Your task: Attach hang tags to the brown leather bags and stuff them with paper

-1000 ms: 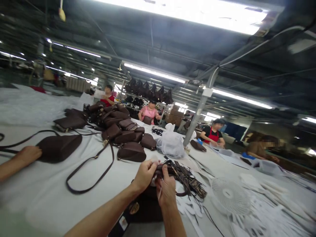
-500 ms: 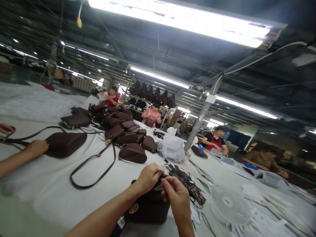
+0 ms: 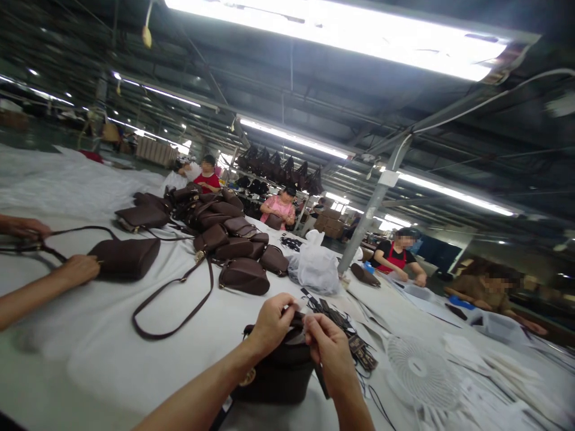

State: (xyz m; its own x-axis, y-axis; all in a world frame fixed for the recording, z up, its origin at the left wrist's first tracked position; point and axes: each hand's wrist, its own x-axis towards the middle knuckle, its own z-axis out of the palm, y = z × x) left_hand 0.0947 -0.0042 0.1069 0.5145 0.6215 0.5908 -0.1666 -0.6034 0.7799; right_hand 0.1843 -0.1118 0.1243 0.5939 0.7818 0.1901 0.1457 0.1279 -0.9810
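Observation:
A dark brown bag (image 3: 278, 377) stands upright in front of me, with a gold round emblem on its left side. Over its top edge, my left hand (image 3: 274, 323) pinches something thin and whitish. My right hand (image 3: 326, 341) is close beside it on the right, fingertips pressed together at the bag's top; the small piece between them is too small to name. Several black tags with cords (image 3: 345, 332) lie just beyond my right hand.
Brown bags (image 3: 245, 276) are heaped across the white-covered table (image 3: 103, 335). At the left, another person's hands (image 3: 81, 269) hold a bag and strap. A white plastic bag (image 3: 318, 263), a metal post (image 3: 366, 221) and a white fan (image 3: 417, 365) stand to the right; co-workers sit beyond.
My hands have shifted slightly apart at the bag's top, and more whitish material shows between them. The neighbouring person's upper hand at the left has moved rightward along the strap.

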